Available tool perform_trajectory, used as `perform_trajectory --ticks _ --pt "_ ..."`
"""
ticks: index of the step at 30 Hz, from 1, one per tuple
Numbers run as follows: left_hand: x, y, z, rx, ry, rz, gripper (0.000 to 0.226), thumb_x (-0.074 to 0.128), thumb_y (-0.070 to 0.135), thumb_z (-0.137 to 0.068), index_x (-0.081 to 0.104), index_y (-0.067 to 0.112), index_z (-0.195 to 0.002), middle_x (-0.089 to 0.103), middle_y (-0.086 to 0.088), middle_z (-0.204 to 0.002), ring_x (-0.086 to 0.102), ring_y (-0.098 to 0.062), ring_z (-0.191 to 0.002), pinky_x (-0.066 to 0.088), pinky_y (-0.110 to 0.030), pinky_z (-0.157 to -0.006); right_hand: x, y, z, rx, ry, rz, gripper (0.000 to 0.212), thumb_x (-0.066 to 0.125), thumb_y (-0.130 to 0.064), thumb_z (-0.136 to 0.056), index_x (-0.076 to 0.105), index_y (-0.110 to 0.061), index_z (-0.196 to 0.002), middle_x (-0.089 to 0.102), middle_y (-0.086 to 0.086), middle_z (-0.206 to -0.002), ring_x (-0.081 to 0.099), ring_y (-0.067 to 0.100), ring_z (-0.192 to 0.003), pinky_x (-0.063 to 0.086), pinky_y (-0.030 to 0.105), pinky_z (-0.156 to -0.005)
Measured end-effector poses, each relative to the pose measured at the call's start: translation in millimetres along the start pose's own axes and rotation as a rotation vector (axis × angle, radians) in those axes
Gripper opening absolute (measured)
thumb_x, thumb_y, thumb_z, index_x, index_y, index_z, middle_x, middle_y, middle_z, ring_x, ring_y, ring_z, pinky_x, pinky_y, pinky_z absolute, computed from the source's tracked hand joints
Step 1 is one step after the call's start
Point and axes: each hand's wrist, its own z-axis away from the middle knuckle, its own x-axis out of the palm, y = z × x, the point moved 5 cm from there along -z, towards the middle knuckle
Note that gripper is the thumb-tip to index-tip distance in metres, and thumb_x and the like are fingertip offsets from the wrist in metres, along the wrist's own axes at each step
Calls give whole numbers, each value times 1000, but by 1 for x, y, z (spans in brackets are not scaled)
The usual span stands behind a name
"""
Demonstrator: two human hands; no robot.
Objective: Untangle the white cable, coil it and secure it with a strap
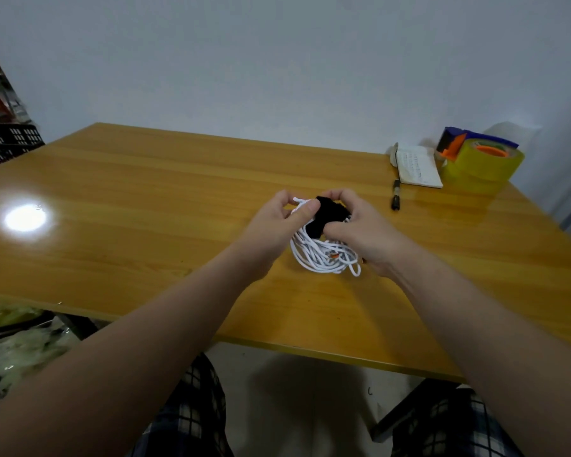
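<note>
A glossy orange-yellow wooden table (145, 199) sits against a plain pale wall, with an open notebook (417, 166), a black pen (396, 194) and a yellow tape roll in a blue dispenser (482, 161) off at the far right corner. Centre stage, the coiled white cable (320, 255) forms an elongated bundle, long axis running from near the person away toward the wall, its near loops down by the table and its far end lifted into the hands. The left hand (277, 225) pinches the far loops between thumb and curled fingers, while the right hand (366, 230) has its fingers curled and its thumb pressed on the black fabric strap (330, 216) across the coil's upper part.
</note>
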Motion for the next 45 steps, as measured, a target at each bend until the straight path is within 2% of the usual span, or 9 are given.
perform_trajectory --ticks 3,8,14,20,24,29,36,40,45 --pt "-1 -8 -4 -113 52 179 47 66 35 -85 53 0 -114 67 -19 -102 66 -28 -91 52 -43 -86 -2 -7 -5 -111 -4 245 49 62 1 -82 46 -23 -122 57 4 -100 57 12 -65 46 21 -51" --pt "6 -12 0 -101 82 30 37 57 40 -92 48 10 -111 62 -9 -112 62 -19 -102 52 -34 -84 4 -11 0 -618 90 978 52 72 -22 -79 48 -16 -124 46 4 -131 44 22 -118 45 35 -94" --pt "9 5 5 21 23 -48 23 37 40 -100 38 17 -94 50 -2 -97 51 -12 -91 45 -28 -76 -1 -11 11 -931 225 877 45 56 -26 -83 44 -18 -126 51 4 -123 49 16 -107 45 22 -87" --pt "7 14 1 150 31 -244 25 27 35 -102 39 23 -83 44 9 -78 46 2 -68 37 -21 -65 8 4 -7 -496 122 586 45 36 -41 -97 44 -17 -134 58 -1 -123 55 10 -107 46 28 -86" --pt "-2 4 2 314 158 -443 27 27 32 -102 44 12 -94 50 9 -72 50 1 -60 35 -22 -56 20 -4 -18 -471 212 696 42 27 -39 -100 55 -9 -91 60 4 -76 55 22 -67 42 38 -58" --pt "-30 -2 -13 368 187 -695 46 33 45 -94 50 5 -107 55 0 -82 54 -23 -74 31 -31 -60 34 -3 -49 -289 256 517 46 32 -34 -101 49 -14 -64 51 6 -63 47 25 -66 34 39 -61" --pt "-50 -6 -49 -281 18 -10 48 70 22 -84 38 13 -119 65 -14 -104 68 -20 -82 59 -32 -67 22 8 -97 137 181 153 58 38 -57 -93 61 -3 -97 65 10 -88 61 22 -76 49 35 -67" --pt "-83 -3 -81 -254 226 -85 45 66 23 -88 43 6 -123 62 -19 -109 65 -21 -80 58 -30 -64 16 6 -113 192 70 -70 18 58 -21 -93 57 -3 -89 64 16 -80 61 20 -60 55 28 -54" --pt "-83 -27 -94 -287 84 -479 29 51 26 -96 51 10 -119 61 -15 -100 56 -22 -80 47 -31 -65 26 11 -119 193 64 131 18 52 -7 -91 55 -7 -74 55 9 -64 54 19 -52 50 22 -41"
